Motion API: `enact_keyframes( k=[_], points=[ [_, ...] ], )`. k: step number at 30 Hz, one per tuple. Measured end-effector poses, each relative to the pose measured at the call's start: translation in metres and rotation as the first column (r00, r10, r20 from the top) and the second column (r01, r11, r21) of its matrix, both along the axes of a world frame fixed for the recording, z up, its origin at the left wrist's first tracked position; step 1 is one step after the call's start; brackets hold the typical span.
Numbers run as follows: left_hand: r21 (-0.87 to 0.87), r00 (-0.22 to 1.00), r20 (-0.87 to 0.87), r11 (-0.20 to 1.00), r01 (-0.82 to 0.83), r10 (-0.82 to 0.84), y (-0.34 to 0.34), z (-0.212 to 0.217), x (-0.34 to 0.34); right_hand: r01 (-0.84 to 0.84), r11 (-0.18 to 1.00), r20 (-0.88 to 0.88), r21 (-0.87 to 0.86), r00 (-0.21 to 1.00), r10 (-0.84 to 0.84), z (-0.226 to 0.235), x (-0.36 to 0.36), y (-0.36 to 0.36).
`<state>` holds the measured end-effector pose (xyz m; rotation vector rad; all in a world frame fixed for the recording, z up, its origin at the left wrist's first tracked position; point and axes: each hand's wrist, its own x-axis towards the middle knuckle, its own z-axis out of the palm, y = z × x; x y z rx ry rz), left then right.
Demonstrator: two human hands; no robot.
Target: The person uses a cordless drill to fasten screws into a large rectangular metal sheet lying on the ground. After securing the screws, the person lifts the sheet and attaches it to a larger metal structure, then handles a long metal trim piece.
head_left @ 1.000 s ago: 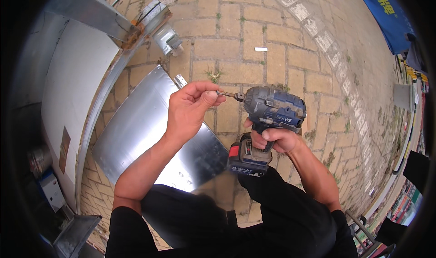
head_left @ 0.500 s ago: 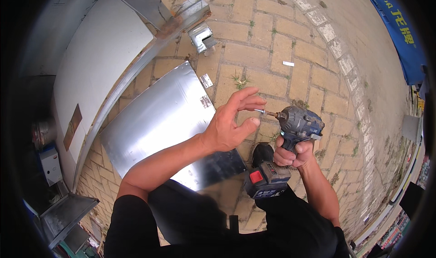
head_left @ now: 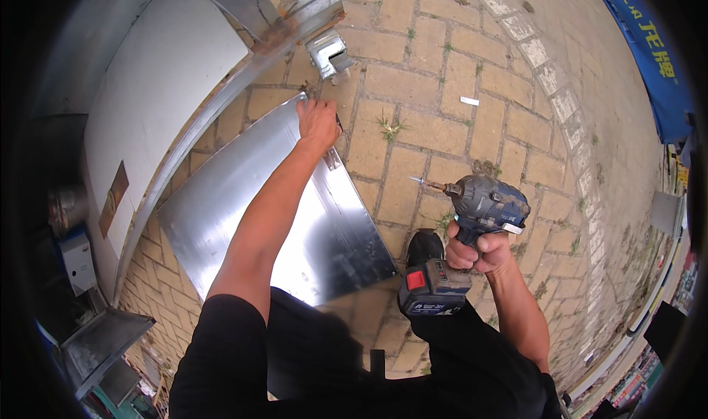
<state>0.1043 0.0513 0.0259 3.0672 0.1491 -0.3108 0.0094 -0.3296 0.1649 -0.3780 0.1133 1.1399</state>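
Observation:
My left hand [head_left: 318,124] is closed at the far corner of a shiny sheet-metal panel [head_left: 243,198], thumb on its face and fingers curled over the right edge. The fingertips are partly hidden. A small hinge [head_left: 339,123] shows partly beside that hand, and another hinge leaf [head_left: 333,160] sits lower on the same edge. My right hand [head_left: 479,251] grips the handle of a dark blue cordless impact driver [head_left: 488,203], its bit facing left. A silver screw [head_left: 417,179] sits on the bit's end, apart from the panel.
Beyond the panel lie bent galvanized metal pieces [head_left: 328,54]. A large white board with a metal rim [head_left: 166,72] stands at left. A white strip [head_left: 469,101] lies on the brick paving [head_left: 413,87]. My black shoe [head_left: 425,247] is beside the panel. A blue banner [head_left: 641,50] hangs far right.
My left hand has moved from beside the screw to the panel's far corner and closed there. The impact driver has stayed almost in place, with the screw still on its bit.

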Motion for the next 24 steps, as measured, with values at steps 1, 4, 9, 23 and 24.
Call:
enact_keyframes(
  k=[1, 4, 9, 23, 24],
  points=[
    [-0.051, 1.0, 0.001, 0.998, 0.022, -0.022, 0.002, -0.001, 0.0, -0.003, 1.0, 0.001, -0.004, 1.0, 0.003, 0.0, 0.0, 0.001],
    [-0.208, 0.999, 0.04, 0.977, 0.044, -0.036, 0.009, 0.007, -0.003, 0.002, 1.0, 0.009, -0.027, 1.0, -0.001, 0.0, 0.0, 0.003],
    [-0.544, 0.982, 0.001, 0.824, -0.159, 0.19, 0.04, 0.044, -0.018, 0.015, 0.999, 0.018, -0.043, 1.0, -0.014, -0.001, 0.004, 0.008],
    [-0.571, 0.964, 0.102, 0.808, -0.147, 0.247, 0.047, 0.0, -0.027, -0.092, 0.99, 0.064, -0.104, 0.993, 0.099, -0.013, 0.037, 0.054],
    [-0.54, 0.952, 0.166, 0.831, -0.129, 0.256, 0.043, 0.0, -0.028, -0.098, 0.989, 0.062, -0.111, 0.993, 0.105, -0.013, 0.038, 0.055]
  ],
)
